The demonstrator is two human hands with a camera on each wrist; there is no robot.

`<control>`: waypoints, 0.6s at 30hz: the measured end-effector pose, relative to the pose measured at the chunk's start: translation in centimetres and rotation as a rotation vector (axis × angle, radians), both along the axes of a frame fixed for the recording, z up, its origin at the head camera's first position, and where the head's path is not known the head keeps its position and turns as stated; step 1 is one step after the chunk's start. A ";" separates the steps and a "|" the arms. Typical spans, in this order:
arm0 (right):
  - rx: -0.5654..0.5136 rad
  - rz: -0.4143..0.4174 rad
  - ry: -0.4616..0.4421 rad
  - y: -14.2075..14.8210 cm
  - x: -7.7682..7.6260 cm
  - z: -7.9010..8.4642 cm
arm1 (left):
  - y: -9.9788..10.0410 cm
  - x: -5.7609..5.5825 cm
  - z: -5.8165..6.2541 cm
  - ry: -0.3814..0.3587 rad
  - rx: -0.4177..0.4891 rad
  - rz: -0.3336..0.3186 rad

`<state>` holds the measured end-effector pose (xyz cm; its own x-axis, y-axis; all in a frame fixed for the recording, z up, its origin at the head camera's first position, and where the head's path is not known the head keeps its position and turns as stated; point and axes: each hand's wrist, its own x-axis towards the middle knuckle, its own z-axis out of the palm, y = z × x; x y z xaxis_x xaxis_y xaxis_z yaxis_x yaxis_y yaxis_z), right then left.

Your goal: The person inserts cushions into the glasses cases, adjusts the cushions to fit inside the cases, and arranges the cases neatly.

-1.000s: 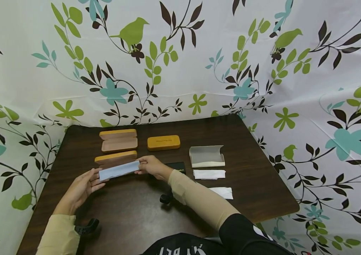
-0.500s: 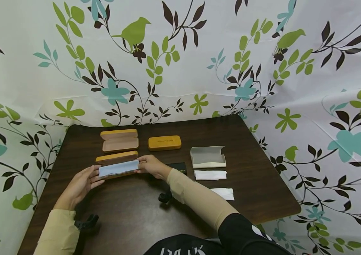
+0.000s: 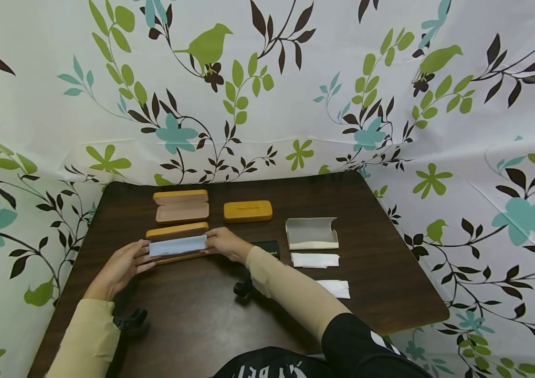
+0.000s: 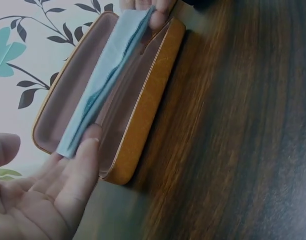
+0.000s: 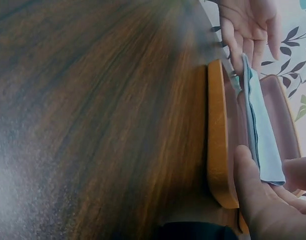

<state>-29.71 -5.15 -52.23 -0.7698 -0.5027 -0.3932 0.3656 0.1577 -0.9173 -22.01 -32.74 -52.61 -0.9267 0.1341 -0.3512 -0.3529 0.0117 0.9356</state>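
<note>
Holding a pale blue cloth [image 4: 105, 75] at both ends over an open case [image 4: 152, 100]

Grip: the left hand [image 3: 118, 266] nips one end between its fingers, some in front and some behind, thumb standing clear. The right hand [image 3: 228, 244] pinches the other end, fingers on both faces, thumb just beside the corner. Cloth folded into a long strip, spanning hand to hand.

Position: strip runs lengthwise above the case's lined lower half, raised lid behind it. Whether it touches the lining, cannot tell.

Change: one second ago the strip slanted and hid the case's front edge; now it sits nearly level and that edge shows beneath it. Judged meaning: strip and case are now roughly lined up, though the cloth is not yet released.

Surroundings: a second open case [image 3: 182, 212] behind the first; a closed yellow case [image 3: 248, 211] to its right. A dark case [image 3: 267, 247] lies partly behind the right forearm. Farther right, an opened grey-white holder [image 3: 312, 234], with two folded white cloths [image 3: 315, 260] nearer the person, the lower partly covered by the arm. All on a dark wooden table [image 3: 201, 315].
</note>
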 end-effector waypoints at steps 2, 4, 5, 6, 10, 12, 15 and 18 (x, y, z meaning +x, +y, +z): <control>0.010 -0.002 -0.007 0.1 -0.1 -0.2 | 0.0 -0.2 -0.1 -0.016 -0.013 -0.006; 0.013 -0.002 -0.015 0.1 -0.2 -0.3 | 0.0 -0.3 -0.2 -0.023 -0.023 -0.010; 0.016 -0.001 -0.017 0.1 -0.3 -0.3 | 0.0 -0.3 -0.2 -0.022 -0.028 -0.014; 0.019 0.002 -0.015 0.1 -0.3 -0.3 | -0.1 -0.4 -0.3 -0.021 -0.030 -0.017; 0.041 0.010 -0.014 -0.1 -0.3 0.0 | -0.3 -0.4 -0.4 -0.031 -0.035 -0.023; 0.051 0.012 -0.021 -0.1 -0.3 0.3 | -0.4 -0.4 -0.4 -0.040 -0.050 -0.030; 0.060 0.020 -0.047 -0.2 -0.3 0.6 | -0.5 -0.6 -0.2 -0.052 -0.091 -0.046; 0.065 0.040 -0.067 -0.3 -0.3 0.9 | -0.4 -0.7 0.1 -0.055 -0.143 -0.058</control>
<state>-29.98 -5.41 -51.30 -0.7206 -0.5040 -0.4761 0.4181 0.2320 -0.8783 -22.69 -33.14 -52.56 -0.8979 0.1316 -0.4200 -0.3980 0.1648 0.9025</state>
